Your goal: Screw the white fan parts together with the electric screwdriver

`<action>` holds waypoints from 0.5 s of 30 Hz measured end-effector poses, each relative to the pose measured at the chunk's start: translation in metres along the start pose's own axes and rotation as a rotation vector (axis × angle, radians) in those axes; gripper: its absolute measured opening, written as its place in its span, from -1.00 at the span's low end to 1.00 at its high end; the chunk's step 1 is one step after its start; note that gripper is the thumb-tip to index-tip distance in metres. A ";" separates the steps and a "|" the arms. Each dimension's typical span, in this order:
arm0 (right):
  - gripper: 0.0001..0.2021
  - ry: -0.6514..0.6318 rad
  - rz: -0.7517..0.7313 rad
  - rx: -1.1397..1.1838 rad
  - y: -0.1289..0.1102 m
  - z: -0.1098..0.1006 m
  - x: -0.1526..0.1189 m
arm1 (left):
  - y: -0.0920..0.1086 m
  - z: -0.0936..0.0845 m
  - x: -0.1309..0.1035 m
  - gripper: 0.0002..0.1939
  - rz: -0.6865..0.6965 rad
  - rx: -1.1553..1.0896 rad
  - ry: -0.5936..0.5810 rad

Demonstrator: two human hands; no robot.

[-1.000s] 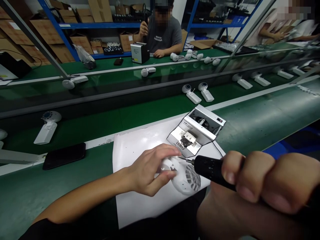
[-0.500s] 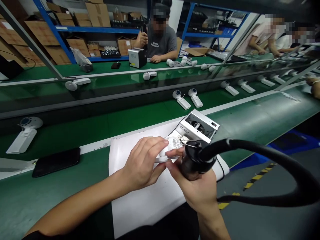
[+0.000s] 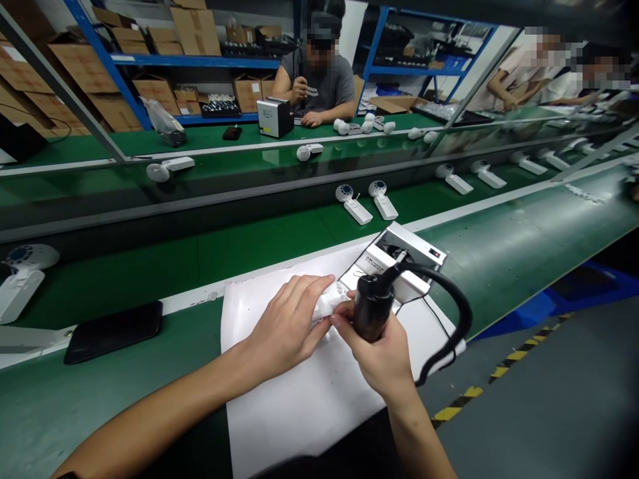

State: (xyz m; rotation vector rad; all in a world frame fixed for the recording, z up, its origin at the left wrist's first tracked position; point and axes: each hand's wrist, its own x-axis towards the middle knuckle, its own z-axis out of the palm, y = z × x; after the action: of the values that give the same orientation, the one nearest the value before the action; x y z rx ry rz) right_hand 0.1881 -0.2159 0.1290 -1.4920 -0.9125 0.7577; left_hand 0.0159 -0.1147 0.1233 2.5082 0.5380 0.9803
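My left hand (image 3: 287,322) is closed around a white handheld fan (image 3: 329,301); its round slotted head shows past my fingertips, and the rest is hidden. In my right hand (image 3: 382,359) is a black electric screwdriver (image 3: 373,307), gripped with its cable end up. The thumb and index finger of that hand also touch the fan's near side. The screwdriver's tip is hidden behind my fingers. Just beyond stands a silver screw feeder (image 3: 412,249) with a switch. Beneath my hands lies a white sheet (image 3: 279,412) on the bench.
A black phone (image 3: 114,331) lies to the left. Several white fans, such as one fan (image 3: 383,199), lie on the green belt (image 3: 239,243). A far belt carries others. Across from me sits a co-worker (image 3: 319,80) beside a box-shaped device (image 3: 274,118). The cable (image 3: 462,299) loops at right.
The screwdriver has moved left and stands more upright, its cable loop now smaller. Fans on the near belt have shifted left, those on the far belt right. The co-worker's raised hand has come down.
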 end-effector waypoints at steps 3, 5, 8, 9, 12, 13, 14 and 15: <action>-0.66 -0.067 0.045 -0.023 0.005 -0.004 0.002 | -0.007 -0.006 -0.002 -0.48 0.002 0.015 -0.083; -0.63 0.007 0.061 -0.031 0.008 -0.007 0.000 | -0.014 -0.014 -0.001 -0.56 -0.011 0.030 -0.111; -0.56 0.184 0.084 -0.054 0.014 -0.014 -0.002 | -0.027 -0.029 0.002 -0.66 -0.226 -0.008 -0.045; -0.55 0.214 0.095 -0.075 0.017 -0.016 -0.002 | -0.032 -0.031 0.004 -0.66 -0.347 -0.055 -0.015; -0.51 0.216 0.121 -0.118 0.025 -0.018 0.000 | -0.042 -0.024 0.006 -0.60 -0.704 -0.360 0.007; -0.50 0.209 0.116 -0.106 0.027 -0.016 0.000 | -0.043 -0.018 0.006 -0.58 -0.798 -0.505 -0.016; -0.48 0.203 0.101 -0.081 0.029 -0.014 -0.001 | -0.042 -0.010 0.005 -0.56 -0.873 -0.647 -0.053; -0.46 0.200 0.076 -0.054 0.031 -0.010 -0.002 | -0.041 -0.002 0.004 -0.55 -0.932 -0.772 -0.094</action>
State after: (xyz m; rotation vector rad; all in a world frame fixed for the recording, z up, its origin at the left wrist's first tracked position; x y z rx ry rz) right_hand 0.1989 -0.2235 0.0996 -1.6255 -0.7332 0.6294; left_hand 0.0087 -0.0780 0.1071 1.3545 0.9414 0.5267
